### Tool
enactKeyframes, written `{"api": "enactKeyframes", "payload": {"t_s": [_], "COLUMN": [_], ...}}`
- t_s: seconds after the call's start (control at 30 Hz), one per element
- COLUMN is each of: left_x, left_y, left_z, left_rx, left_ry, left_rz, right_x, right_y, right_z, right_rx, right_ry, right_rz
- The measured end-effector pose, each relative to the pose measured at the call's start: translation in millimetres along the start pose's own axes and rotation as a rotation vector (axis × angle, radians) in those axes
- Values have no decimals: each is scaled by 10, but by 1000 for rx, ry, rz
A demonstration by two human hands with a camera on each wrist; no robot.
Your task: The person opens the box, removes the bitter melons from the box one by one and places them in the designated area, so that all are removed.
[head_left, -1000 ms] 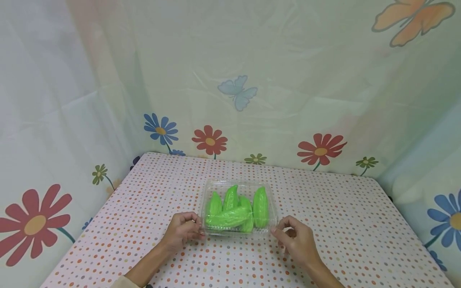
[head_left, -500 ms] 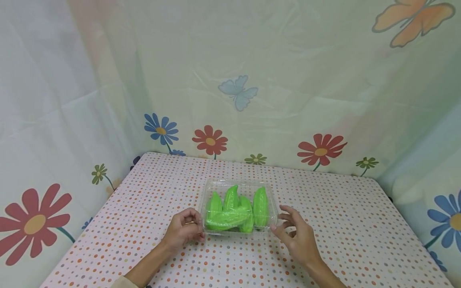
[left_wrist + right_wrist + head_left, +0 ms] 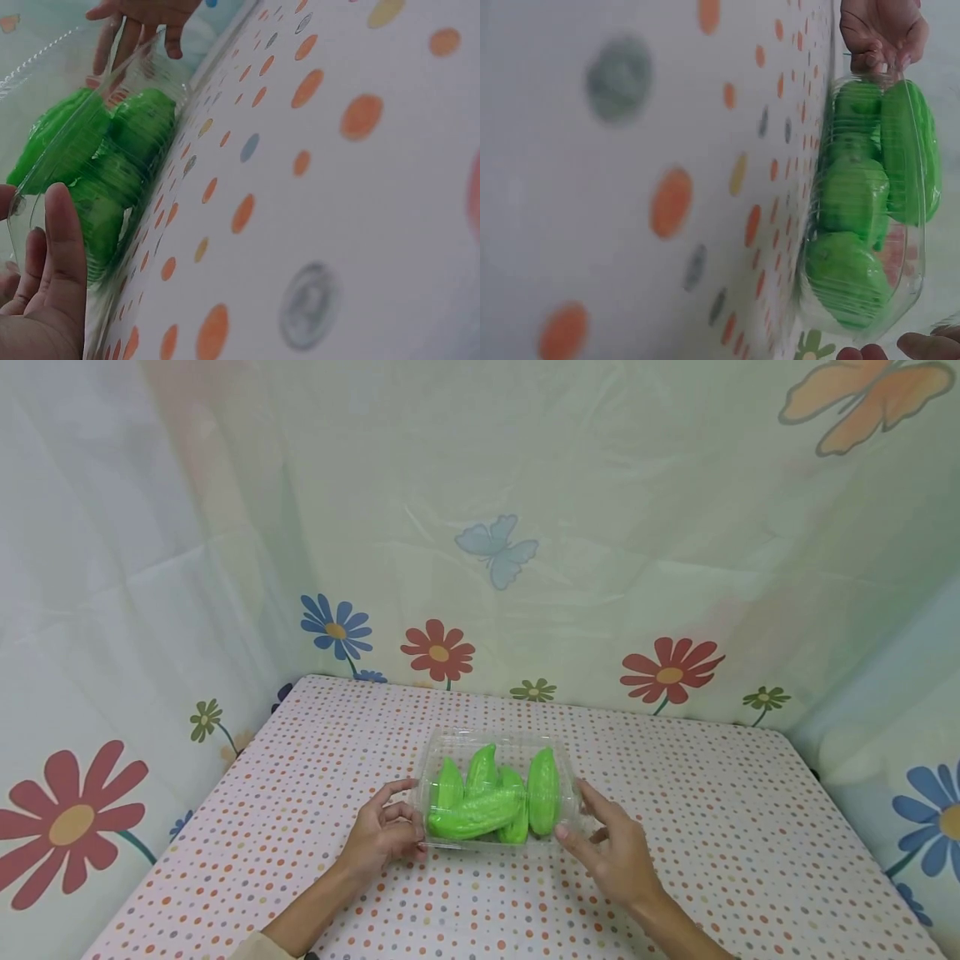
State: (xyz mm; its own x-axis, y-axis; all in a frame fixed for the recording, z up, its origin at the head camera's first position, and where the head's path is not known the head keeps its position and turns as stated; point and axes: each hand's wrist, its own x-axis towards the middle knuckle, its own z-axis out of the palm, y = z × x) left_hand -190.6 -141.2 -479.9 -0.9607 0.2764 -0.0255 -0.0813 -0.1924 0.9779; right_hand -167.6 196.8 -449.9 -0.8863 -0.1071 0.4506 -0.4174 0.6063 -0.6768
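A clear plastic clamshell box (image 3: pixel 491 745) rests on the table in front of me. Several bright green, bumpy pods that look like bitter melons (image 3: pixel 543 789) lie inside it, one (image 3: pixel 480 814) slanting across others. Its transparent lid appears to lie over them. At the box's left end, my left hand (image 3: pixel 384 835) pinches the rim between thumb and fingers, as the right wrist view shows from across. Around the right end stands my right hand (image 3: pixel 618 852), thumb by the front corner and fairly straight fingers along the side; its fingertips (image 3: pixel 874 351) show only partly in the right wrist view.
A pink-white, dotted cloth (image 3: pixel 712 793) covers the table. Behind it and at both sides hang pale curtains (image 3: pixel 600 568) printed with flowers and butterflies. The table's back edge meets the rear curtain.
My right fingers have straightened and moved further back along the box's right side. The left index finger has stretched back along the left side. The box stays nearly in place.
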Motion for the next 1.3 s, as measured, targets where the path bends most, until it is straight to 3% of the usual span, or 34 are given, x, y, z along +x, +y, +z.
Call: {"api": "enactKeyframes", "payload": {"t_s": [0.3,0.67,0.93,1.3], "left_x": [12,1,-26,-45], "left_y": [-14,-26,-21,7], "left_z": [3,16,13,33], "left_rx": [-9,-20,-35,-35], "left_ry": [-6,10,-5,1], "left_rz": [-18,-23,-26,-41], "right_x": [134,304,478,733], "right_y": [-26,53,117,165], "right_z": [-53,22,56,90], "right_rx": [-68,-119,-31,82], "right_ry": [37,234,372,445], "right_rz": [-6,-134,-201,-126]}}
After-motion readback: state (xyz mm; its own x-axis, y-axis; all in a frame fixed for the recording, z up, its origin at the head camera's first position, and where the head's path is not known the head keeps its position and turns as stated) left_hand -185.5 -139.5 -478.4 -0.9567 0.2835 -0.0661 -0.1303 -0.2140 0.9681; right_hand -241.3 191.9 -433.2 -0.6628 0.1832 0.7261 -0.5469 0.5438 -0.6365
